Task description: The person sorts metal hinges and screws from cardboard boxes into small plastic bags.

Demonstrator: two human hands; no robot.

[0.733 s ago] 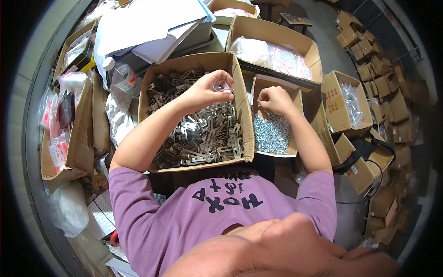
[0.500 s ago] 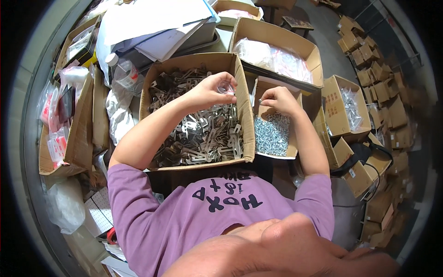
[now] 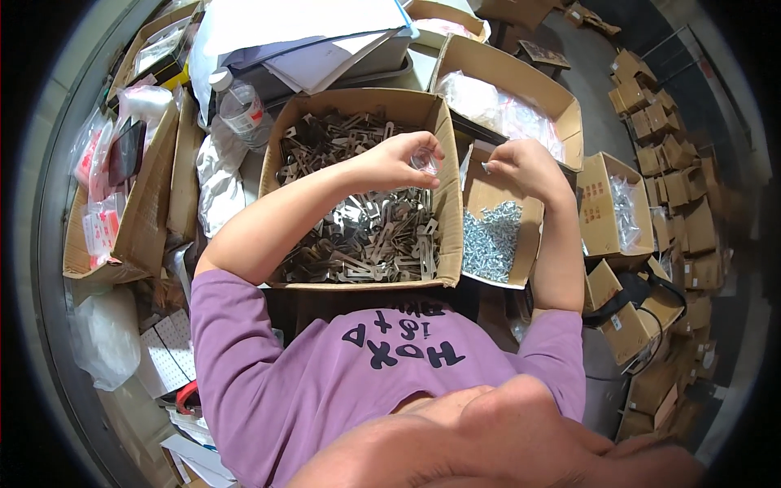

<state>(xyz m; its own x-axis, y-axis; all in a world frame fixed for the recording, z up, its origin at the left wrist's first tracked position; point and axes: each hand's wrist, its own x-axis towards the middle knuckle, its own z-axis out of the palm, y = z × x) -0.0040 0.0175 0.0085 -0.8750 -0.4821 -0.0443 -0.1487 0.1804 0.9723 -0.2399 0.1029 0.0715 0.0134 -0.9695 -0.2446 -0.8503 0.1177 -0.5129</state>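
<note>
A: Held in the left grip?
B: A clear plastic piece (image 3: pixel 424 160) — glossy, rounded, with a touch of pink, too small for further detail. Caught between thumb and curled fingers of the left hand (image 3: pixel 399 161).
A: And in the right?
B: Pinched between thumb and fingertips of the right hand (image 3: pixel 525 168), a tiny silvery bit (image 3: pixel 486 168) — exact shape impossible to make out.
A: Close around?
B: Beneath the left grip, flat metal parts (image 3: pixel 370 248), heaped and shiny, in a large brown carton (image 3: pixel 450 220). Below the right grip, nearer the purple shirt (image 3: pixel 301 382), loose bright screws (image 3: pixel 492 244) in a smaller carton (image 3: pixel 480 193).
A: Farther out?
B: Beyond the right grip, clear plastic bags (image 3: pixel 472 98) in a long carton (image 3: pixel 557 93). Left of the left grip, a clear bottle (image 3: pixel 242 114); beyond that, white papers (image 3: pixel 301 28).
</note>
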